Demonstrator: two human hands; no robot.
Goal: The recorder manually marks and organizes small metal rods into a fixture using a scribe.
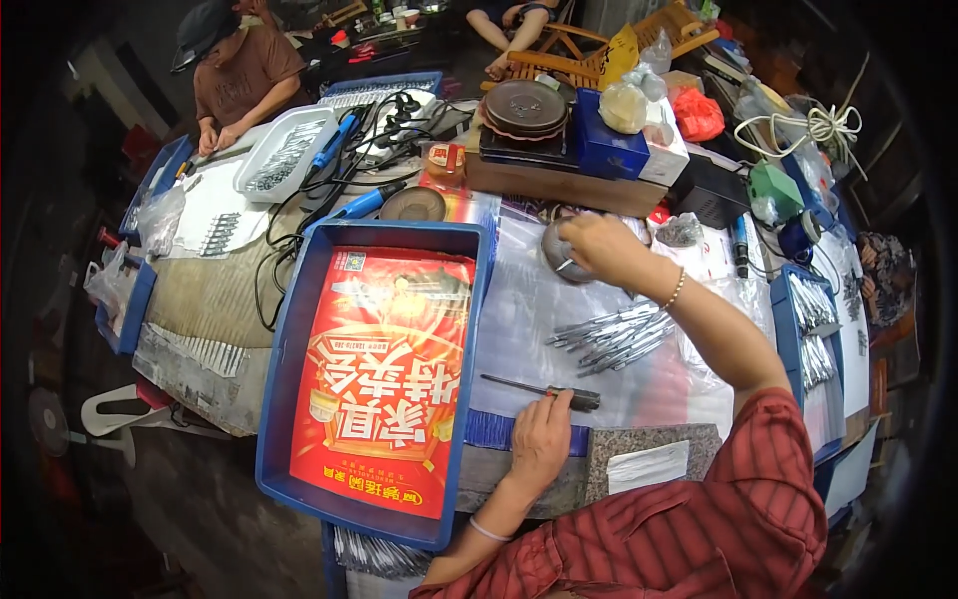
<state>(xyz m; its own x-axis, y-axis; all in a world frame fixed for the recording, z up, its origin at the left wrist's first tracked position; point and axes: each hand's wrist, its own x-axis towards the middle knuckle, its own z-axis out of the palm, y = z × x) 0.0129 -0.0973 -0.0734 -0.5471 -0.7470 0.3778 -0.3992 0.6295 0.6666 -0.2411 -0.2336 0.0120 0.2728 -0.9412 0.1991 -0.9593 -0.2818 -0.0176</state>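
My left hand [542, 431] is closed on the handle of a screwdriver-like tool [514, 383] with a thin dark shaft pointing left, low over the table. My right hand [606, 248] reaches forward to a round grey metal bowl-like object [555, 252], its fingers pinched at the edge. A small pale piece shows at the fingertips, too small to name. Below that hand lies a loose pile of thin silvery metal rods [614, 337]. Beside my left hand stands a blue tray [267, 419] lined with a red printed sheet [384, 389].
A stone slab [704, 439] with a white paper lies at the front. Behind are a wooden box [539, 182], stacked brown dishes [526, 108] and black cables [284, 250]. A blue bin [788, 344] holds metal parts at right. Another person [244, 85] works at the far left.
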